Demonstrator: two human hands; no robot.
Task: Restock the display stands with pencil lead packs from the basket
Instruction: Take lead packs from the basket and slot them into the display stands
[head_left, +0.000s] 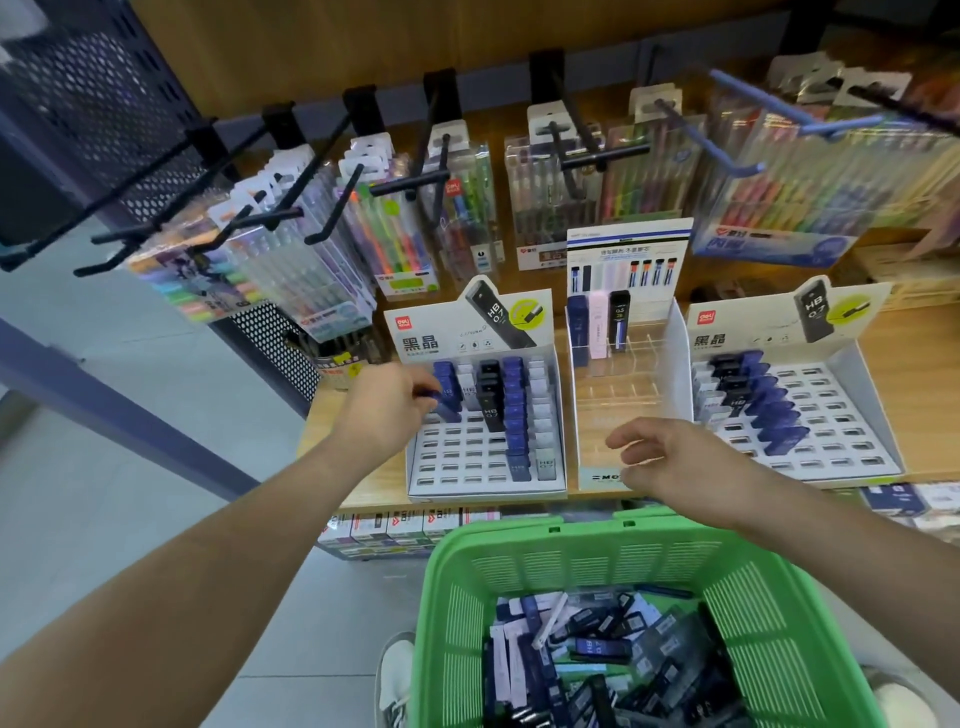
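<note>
Blue lead pack (448, 396), apparently in left hand (387, 408), over display stand (485, 491)

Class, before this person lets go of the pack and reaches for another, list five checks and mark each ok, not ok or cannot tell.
1. Left hand holds a blue pack at the left stand: ok.
2. Empty slots remain in that stand's front rows: ok.
3. Pack fully seated in its slot: cannot tell, fingers hide its base.
4. Right hand free for the next pick: ok, it holds nothing.
5. Green basket has packs in it: ok.
</note>
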